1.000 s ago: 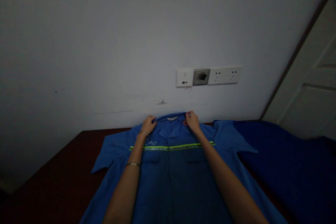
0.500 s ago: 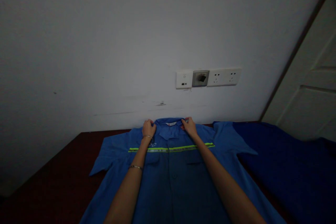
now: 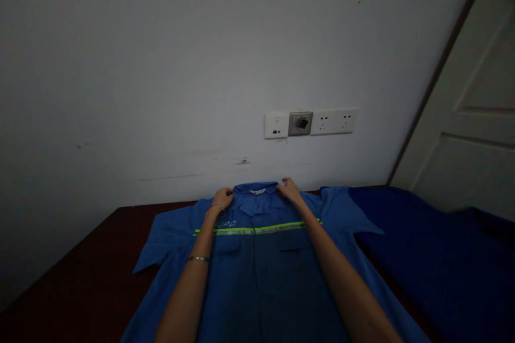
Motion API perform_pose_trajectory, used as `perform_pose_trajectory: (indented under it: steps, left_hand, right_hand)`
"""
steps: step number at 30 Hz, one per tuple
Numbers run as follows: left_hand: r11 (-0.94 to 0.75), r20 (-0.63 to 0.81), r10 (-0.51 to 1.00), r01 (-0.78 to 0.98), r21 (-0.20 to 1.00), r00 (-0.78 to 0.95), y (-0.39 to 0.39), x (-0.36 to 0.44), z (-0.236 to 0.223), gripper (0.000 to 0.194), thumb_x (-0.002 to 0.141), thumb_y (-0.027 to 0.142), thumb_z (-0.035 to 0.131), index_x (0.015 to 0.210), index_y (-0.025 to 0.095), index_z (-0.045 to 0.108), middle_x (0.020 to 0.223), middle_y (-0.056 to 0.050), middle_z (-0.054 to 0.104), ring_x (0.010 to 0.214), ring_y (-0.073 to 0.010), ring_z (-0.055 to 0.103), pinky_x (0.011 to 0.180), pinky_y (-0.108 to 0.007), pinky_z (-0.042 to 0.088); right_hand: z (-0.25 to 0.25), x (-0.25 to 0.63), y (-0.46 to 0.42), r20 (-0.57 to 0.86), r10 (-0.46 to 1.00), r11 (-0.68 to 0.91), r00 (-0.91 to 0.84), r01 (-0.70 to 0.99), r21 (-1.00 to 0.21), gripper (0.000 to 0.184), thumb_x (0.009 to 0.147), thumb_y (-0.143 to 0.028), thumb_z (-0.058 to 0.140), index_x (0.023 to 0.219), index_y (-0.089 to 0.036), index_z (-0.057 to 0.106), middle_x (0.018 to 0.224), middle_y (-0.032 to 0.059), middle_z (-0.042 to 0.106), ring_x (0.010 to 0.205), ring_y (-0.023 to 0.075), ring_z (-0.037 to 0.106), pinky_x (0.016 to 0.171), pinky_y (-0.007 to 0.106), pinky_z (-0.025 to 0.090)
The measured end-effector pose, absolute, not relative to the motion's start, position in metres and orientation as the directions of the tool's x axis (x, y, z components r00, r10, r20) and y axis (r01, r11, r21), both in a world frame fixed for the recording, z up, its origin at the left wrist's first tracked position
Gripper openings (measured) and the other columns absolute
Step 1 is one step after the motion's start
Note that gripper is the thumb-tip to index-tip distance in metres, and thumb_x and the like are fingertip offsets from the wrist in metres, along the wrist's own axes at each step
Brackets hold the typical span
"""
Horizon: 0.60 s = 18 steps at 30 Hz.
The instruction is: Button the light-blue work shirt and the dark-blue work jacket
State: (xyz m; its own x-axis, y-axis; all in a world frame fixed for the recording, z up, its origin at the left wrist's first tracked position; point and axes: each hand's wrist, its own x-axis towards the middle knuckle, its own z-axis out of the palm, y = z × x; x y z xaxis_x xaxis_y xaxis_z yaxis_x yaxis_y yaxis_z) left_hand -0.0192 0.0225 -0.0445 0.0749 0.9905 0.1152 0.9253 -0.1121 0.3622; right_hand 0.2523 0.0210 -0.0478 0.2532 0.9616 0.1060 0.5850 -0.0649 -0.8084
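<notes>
A blue short-sleeved work shirt (image 3: 237,278) lies face up with its collar toward the wall. It has a yellow-green and silver reflective stripe across the chest, two flapped pockets and a white neck label. My left hand (image 3: 222,198), a bracelet at its wrist, is at the left side of the collar, fingers bent together on the fabric. At the collar's right side, my right hand (image 3: 289,191) pinches the edge between thumb and fingers, one finger sticking up. The lower part of the shirt runs out of view beneath my forearms.
The shirt rests on a dark red tabletop (image 3: 100,246) against a white wall (image 3: 161,91). Darker blue cloth (image 3: 434,257) lies to the right. Wall sockets (image 3: 332,121) sit above the collar, and a panelled white door (image 3: 475,134) stands at the right.
My left hand has shifted slightly left from the collar, uncovering more of the chest lettering. My right hand stays at the collar. The view has turned slightly right.
</notes>
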Motion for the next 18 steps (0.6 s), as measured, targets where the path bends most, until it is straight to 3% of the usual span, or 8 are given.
perform_pose_trajectory:
  steps: [4,8,12,15,18]
  left_hand:
    - [-0.046,0.089,0.996,0.965,0.259,0.023,0.01,-0.034,-0.036,0.036,0.073,0.007,0.041,0.102,0.008,0.062,0.106,-0.014,0.062,0.101,-0.0189,0.055,0.086,-0.023,0.039]
    - [0.012,0.052,0.998,0.988,0.155,-0.02,-0.016,-0.053,-0.045,0.034,0.077,0.011,0.039,0.103,0.006,0.06,0.11,-0.021,0.057,0.105,-0.0258,0.053,0.089,-0.033,0.037]
    - [0.075,0.022,0.997,0.997,-0.003,-0.074,-0.042,-0.086,-0.057,0.048,0.086,0.035,0.032,0.128,0.014,0.04,0.136,-0.02,0.03,0.123,-0.0349,0.031,0.095,-0.049,0.028]
    - [0.118,-0.006,0.993,0.992,-0.036,-0.118,-0.055,-0.119,-0.065,0.058,0.086,0.048,0.024,0.136,0.018,0.028,0.14,-0.018,0.023,0.127,-0.0369,0.022,0.096,-0.051,0.024]
    - [0.101,0.01,0.995,0.994,-0.041,-0.101,-0.065,-0.149,-0.072,0.059,0.086,0.048,0.022,0.136,0.019,0.027,0.14,-0.015,0.027,0.127,-0.0344,0.024,0.096,-0.051,0.023]
  right_hand:
    - [-0.018,0.289,0.003,0.253,0.929,-0.026,0.271,0.729,-0.684,0.032,0.075,-0.019,0.045,0.105,-0.011,0.055,0.096,0.0124,0.062,0.094,0.0197,0.056,0.081,0.027,0.04]
    - [-0.021,0.317,-0.026,0.348,0.924,-0.053,0.16,0.953,-0.298,0.03,0.079,-0.014,0.036,0.1,-0.007,0.057,0.1,0.0183,0.06,0.096,0.0224,0.055,0.084,0.029,0.038]
    - [-0.045,0.34,-0.052,0.349,0.937,0.034,-0.019,0.999,-0.037,0.037,0.086,-0.023,0.03,0.107,-0.007,0.056,0.116,0.0196,0.052,0.112,0.0262,0.044,0.095,0.038,0.029]
    - [-0.064,0.366,-0.064,0.283,0.959,-0.004,-0.006,0.999,0.037,0.048,0.088,-0.037,0.027,0.121,-0.01,0.047,0.133,0.0165,0.038,0.125,0.0282,0.027,0.1,0.047,0.018]
    - [-0.082,0.392,-0.072,0.184,0.978,-0.105,0.099,0.994,0.023,0.056,0.087,-0.045,0.021,0.13,-0.014,0.038,0.138,0.0129,0.031,0.128,0.0273,0.023,0.1,0.054,0.012]
